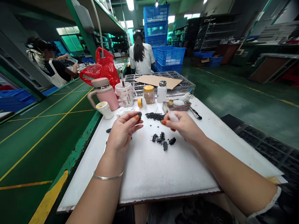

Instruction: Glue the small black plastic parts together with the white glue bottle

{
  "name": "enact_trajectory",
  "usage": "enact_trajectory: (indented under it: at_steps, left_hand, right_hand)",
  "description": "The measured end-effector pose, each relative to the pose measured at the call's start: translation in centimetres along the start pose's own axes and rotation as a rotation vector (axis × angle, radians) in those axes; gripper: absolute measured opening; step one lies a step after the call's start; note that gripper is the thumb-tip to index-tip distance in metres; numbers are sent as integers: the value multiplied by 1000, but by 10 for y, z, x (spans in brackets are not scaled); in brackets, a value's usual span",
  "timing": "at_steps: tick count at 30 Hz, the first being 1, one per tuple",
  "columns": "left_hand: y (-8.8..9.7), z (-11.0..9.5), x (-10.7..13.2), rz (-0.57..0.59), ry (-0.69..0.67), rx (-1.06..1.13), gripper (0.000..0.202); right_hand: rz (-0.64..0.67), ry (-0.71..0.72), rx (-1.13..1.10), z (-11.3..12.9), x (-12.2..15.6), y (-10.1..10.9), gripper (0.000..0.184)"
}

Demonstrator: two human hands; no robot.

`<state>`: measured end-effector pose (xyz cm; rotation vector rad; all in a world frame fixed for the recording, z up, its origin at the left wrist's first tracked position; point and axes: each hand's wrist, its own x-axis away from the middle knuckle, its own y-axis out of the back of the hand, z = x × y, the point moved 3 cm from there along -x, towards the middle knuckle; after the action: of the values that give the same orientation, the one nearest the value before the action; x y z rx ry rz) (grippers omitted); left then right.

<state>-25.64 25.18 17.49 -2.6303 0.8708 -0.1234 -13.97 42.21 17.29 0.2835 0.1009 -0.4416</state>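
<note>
My left hand (123, 130) is raised just above the white surface (163, 174), a silver bangle (107, 177) on its wrist, and its thumb and fingers are pinched shut on a small black part (139, 114) held at the fingertips. My right hand (184, 126) is opposite it, closed around a small white bottle (173, 117) whose tip points toward the left hand. Between and a little below my hands, a cluster of black parts (163, 140) lies loose on the surface. Just beyond my fingertips sits a heap of tiny black pieces (154, 116). Behind that stand a small tray (177, 106) of odds and ends, a white bottle with a metal cap (161, 91), a jar with a yellow lid (149, 94), a roll of yellow tape (140, 102), a white printed cup (124, 94), a pink mug (104, 93) and a small white tub (105, 109). Farther back lie a sheet of cardboard (155, 81) on grid trays and a red plastic bag (102, 69). In the distance a person in a white shirt (141, 56) faces away, near stacked blue crates (156, 25).
</note>
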Motion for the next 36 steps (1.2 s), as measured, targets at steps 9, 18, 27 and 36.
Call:
enact_trajectory:
  at_steps: [9, 18, 27, 36]
  left_hand:
    - [9, 0, -4, -88, 2, 160, 26]
    - [3, 5, -3, -12, 137, 231, 23]
    - [1, 12, -2, 164, 217, 359, 15]
    - [-11, 19, 8, 219, 303, 300, 17]
  right_hand:
    - [203, 173, 873, -2, 18, -41, 15]
    - [190, 209, 887, -4, 16, -44, 9]
    - [171, 16, 368, -4, 8, -27, 9]
    - [-142, 239, 12, 27, 20, -11, 9]
